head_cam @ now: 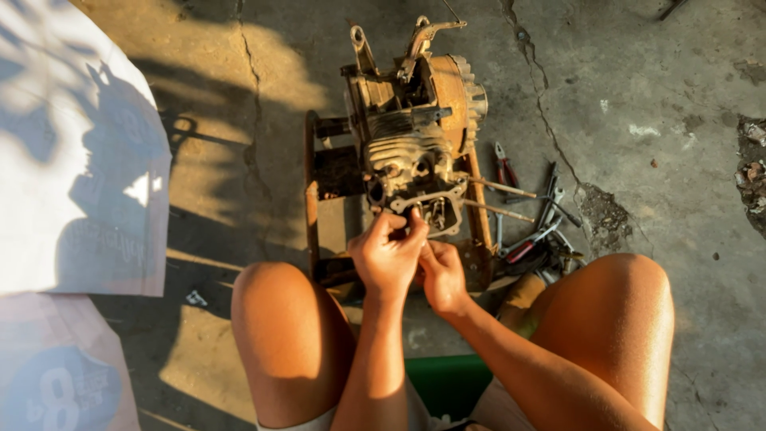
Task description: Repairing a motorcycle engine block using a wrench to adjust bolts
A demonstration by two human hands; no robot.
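A small rusty engine (pixel 415 128) sits on a low metal stand (pixel 313 191) on the cracked concrete floor (pixel 654 96), just ahead of the person's bare knees. Both hands meet at its near end, by the open face of the cylinder head (pixel 427 203). The left hand (pixel 388 254) has thumb and fingertips pinched together, touching the head's lower edge; whatever small part they pinch is hidden. The right hand (pixel 441 275) is curled close behind it, fingers folded, and I cannot tell what, if anything, it grips.

The engine looks heavy and stiff, cast metal with cooling fins (likely greasy and sharp-edged), so I judge it best lifted by the solid block or the stand, not by the thin brackets on top or the two long studs (pixel 499 199) jutting to the right. Small fittings near the head would handle as light and easy to drop.

No box or tray shows; pliers and spanners (pixel 535 227) lie loose on the floor to the right, and a pale printed sheet (pixel 72 160) lies to the left
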